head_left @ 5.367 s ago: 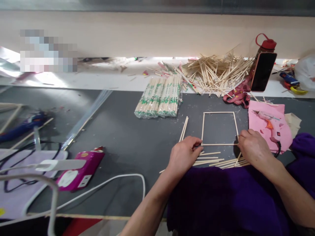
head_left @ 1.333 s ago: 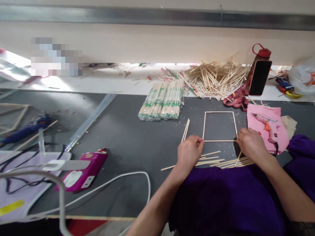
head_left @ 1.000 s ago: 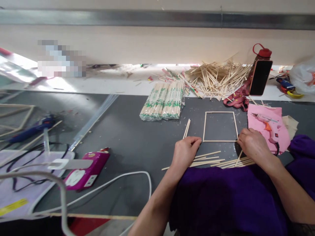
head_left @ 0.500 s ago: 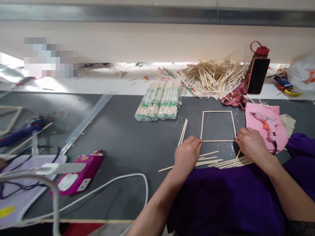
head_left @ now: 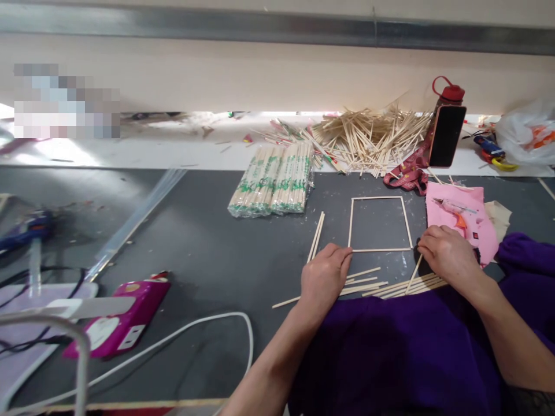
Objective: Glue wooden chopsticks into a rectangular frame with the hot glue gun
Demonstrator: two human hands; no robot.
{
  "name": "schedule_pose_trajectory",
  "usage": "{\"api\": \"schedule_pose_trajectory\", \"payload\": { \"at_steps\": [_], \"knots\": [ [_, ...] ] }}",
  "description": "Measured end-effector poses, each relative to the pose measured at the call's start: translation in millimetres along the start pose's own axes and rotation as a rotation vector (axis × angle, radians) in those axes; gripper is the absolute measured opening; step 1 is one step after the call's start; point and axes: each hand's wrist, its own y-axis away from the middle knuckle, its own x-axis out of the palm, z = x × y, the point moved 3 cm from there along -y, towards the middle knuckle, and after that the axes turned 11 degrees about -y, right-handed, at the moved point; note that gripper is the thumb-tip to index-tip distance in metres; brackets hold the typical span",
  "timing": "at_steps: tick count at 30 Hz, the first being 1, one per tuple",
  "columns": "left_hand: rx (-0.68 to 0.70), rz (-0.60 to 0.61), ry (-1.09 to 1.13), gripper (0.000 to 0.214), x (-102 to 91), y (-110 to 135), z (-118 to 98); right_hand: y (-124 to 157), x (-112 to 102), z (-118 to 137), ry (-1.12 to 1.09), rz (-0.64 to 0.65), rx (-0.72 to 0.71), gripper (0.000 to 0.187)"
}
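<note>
A square frame of thin wooden sticks (head_left: 381, 250) lies flat on the dark grey table. My left hand (head_left: 326, 273) pinches its near left corner between thumb and fingers. Just off the near right corner, my right hand (head_left: 448, 254) is closed with its fingertips together; what is in them, if anything, is hidden. One slanted stick (head_left: 414, 274) runs up to the right fingertips, and I cannot tell if they hold it. Loose sticks (head_left: 368, 281) lie between my forearms, and a few more sticks (head_left: 316, 237) are left of the frame.
A pink glue gun (head_left: 462, 222) rests on a pink cloth (head_left: 436, 199) to the right. Wrapped stick bundles (head_left: 271, 182), a stick heap (head_left: 377, 138), a phone (head_left: 447, 136) and a red-capped bottle (head_left: 451, 91) stand behind. Leftward are a magenta power strip (head_left: 143, 312) and white cable (head_left: 208, 318).
My right fingertips have drawn slightly away from the frame's near right corner. My left hand keeps its pinch. The whole view has shifted a little to the right.
</note>
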Motion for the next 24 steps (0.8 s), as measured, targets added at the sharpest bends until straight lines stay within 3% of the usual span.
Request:
{"api": "schedule_pose_trajectory", "payload": {
  "at_steps": [8, 15, 19, 24],
  "knots": [
    [-0.03, 0.037, 0.023, 0.025, -0.2, -1.6, 0.8, 0.4, 6.0, 3.3, -0.022, -0.013, -0.007, 0.016],
    [-0.022, -0.005, 0.066, 0.026, -0.3, -1.5, 4.6, 14.1, -14.0, -2.1, -0.067, -0.108, -0.009, 0.019],
    [-0.016, -0.03, 0.075, 0.025, -0.1, -1.8, 5.9, 31.8, -26.3, -29.8, -0.161, -0.257, 0.067, 0.019],
    [-0.018, -0.041, 0.094, 0.023, 0.2, -2.4, 6.5, 47.8, -29.8, -80.3, -0.169, -0.427, 0.359, 0.022]
  ]
}}
